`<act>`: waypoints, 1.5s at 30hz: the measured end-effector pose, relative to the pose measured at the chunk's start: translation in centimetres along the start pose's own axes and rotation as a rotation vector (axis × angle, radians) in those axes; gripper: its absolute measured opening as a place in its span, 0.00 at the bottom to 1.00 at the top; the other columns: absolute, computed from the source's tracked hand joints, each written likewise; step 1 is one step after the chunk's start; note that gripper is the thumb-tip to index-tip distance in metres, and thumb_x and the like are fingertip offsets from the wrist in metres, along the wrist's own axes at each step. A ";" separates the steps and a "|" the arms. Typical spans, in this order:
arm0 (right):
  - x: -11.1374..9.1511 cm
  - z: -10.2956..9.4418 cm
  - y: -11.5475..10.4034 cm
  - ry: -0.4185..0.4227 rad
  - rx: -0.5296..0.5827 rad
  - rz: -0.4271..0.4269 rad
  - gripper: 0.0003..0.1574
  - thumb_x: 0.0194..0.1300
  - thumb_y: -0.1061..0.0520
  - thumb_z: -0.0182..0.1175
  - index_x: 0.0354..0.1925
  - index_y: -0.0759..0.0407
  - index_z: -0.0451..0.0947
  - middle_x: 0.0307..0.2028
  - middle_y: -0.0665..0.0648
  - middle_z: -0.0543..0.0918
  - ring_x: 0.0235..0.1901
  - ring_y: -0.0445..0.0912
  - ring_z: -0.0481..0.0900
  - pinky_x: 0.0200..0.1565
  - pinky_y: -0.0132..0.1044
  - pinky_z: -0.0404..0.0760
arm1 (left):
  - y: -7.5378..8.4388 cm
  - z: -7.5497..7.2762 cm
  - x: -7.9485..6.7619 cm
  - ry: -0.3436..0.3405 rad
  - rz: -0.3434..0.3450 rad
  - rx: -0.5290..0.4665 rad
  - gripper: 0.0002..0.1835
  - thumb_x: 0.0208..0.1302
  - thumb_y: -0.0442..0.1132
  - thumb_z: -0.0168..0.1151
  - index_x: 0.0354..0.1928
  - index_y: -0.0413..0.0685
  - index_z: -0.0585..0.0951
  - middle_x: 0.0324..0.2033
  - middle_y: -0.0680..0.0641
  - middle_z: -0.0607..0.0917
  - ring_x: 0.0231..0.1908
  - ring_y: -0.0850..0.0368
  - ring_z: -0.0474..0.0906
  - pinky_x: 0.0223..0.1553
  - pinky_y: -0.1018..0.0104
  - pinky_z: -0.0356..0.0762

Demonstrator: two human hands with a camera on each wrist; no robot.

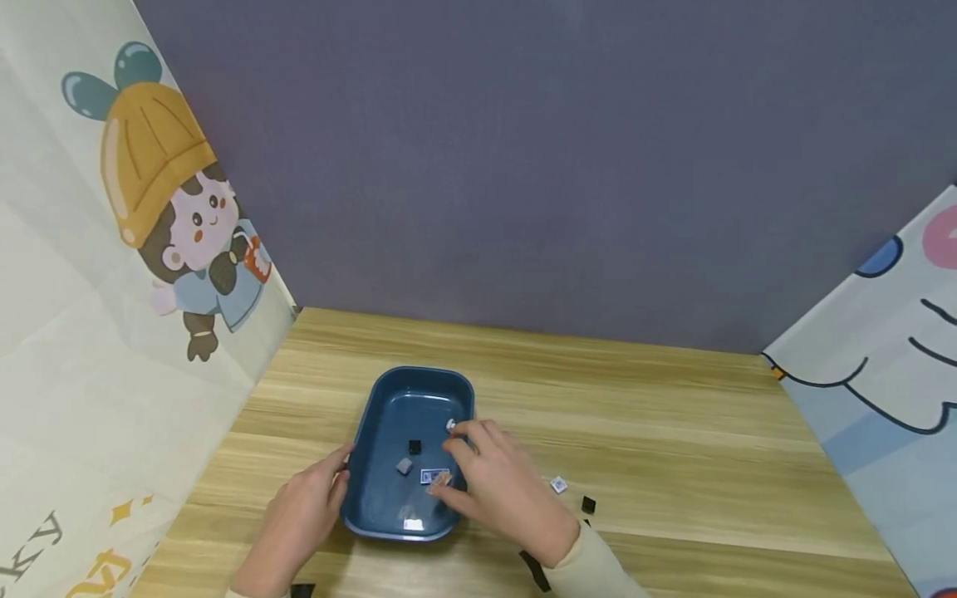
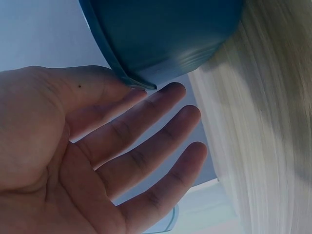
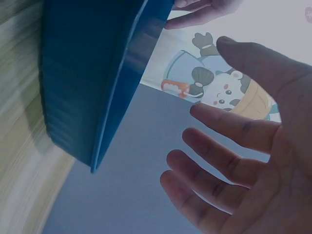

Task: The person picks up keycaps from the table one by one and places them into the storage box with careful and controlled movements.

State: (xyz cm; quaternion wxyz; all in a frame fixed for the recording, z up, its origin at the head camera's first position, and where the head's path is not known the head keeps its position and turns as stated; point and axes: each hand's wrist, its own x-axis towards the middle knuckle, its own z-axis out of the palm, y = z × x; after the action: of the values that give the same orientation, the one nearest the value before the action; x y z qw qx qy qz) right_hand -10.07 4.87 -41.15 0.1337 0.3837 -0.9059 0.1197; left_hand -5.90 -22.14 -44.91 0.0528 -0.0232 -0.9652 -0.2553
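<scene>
A deep blue tray (image 1: 409, 407) stands on the wooden table. At its left rim is my left hand (image 1: 302, 498); in the left wrist view the thumb and index finger pinch the rim, while the other fingers stretch out past it. My right hand (image 1: 497, 482) hovers over the tray's right side, fingers spread and loosely bent, the palm bare in the right wrist view. Inside the tray lie a small black block (image 1: 414, 447), a grey block (image 1: 404, 466) and a white-and-blue printed piece (image 1: 429, 476). A blurred orange-brown piece (image 1: 443, 479) shows beside my right thumb, and a small white piece (image 1: 450, 425) near the fingertips.
Right of the tray, a white printed tile (image 1: 558, 484) and a black block (image 1: 589, 504) lie on the table (image 1: 673, 432). A grey-blue wall (image 1: 523, 166) rises behind, and cartoon-printed panels (image 1: 97, 349) stand at both sides. A dark strap (image 1: 535, 571) shows by the right wrist.
</scene>
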 end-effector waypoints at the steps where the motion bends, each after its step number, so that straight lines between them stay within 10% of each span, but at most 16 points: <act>1: -0.1 0.0 0.1 0.001 0.010 0.007 0.33 0.59 0.36 0.70 0.52 0.56 0.83 0.56 0.56 0.78 0.54 0.49 0.76 0.53 0.44 0.80 | 0.0 0.0 0.0 0.001 0.000 -0.001 0.21 0.68 0.31 0.61 0.62 0.38 0.78 0.46 0.37 0.86 0.44 0.38 0.84 0.42 0.41 0.81; 25: -13.0 -0.1 8.9 -0.054 -0.053 0.428 0.18 0.52 0.55 0.77 0.41 0.59 0.84 0.43 0.56 0.83 0.46 0.54 0.81 0.51 0.50 0.81 | 0.0 -0.1 0.2 -0.014 0.001 0.002 0.20 0.68 0.31 0.61 0.61 0.37 0.78 0.46 0.36 0.86 0.45 0.37 0.84 0.44 0.40 0.80; 45: -14.5 2.1 10.0 -0.160 -0.014 0.521 0.17 0.53 0.53 0.76 0.40 0.56 0.83 0.42 0.56 0.82 0.44 0.53 0.80 0.46 0.51 0.83 | -0.1 -0.1 0.2 -0.018 -0.004 0.003 0.21 0.68 0.30 0.61 0.62 0.37 0.78 0.46 0.37 0.87 0.43 0.39 0.85 0.41 0.42 0.81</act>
State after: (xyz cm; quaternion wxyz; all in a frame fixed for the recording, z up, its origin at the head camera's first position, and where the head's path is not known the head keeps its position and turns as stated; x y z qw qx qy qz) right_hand -7.93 20.61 -49.10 0.0288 0.1450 -0.9825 0.1132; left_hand -6.11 -22.23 -44.85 0.0437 -0.0234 -0.9661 -0.2536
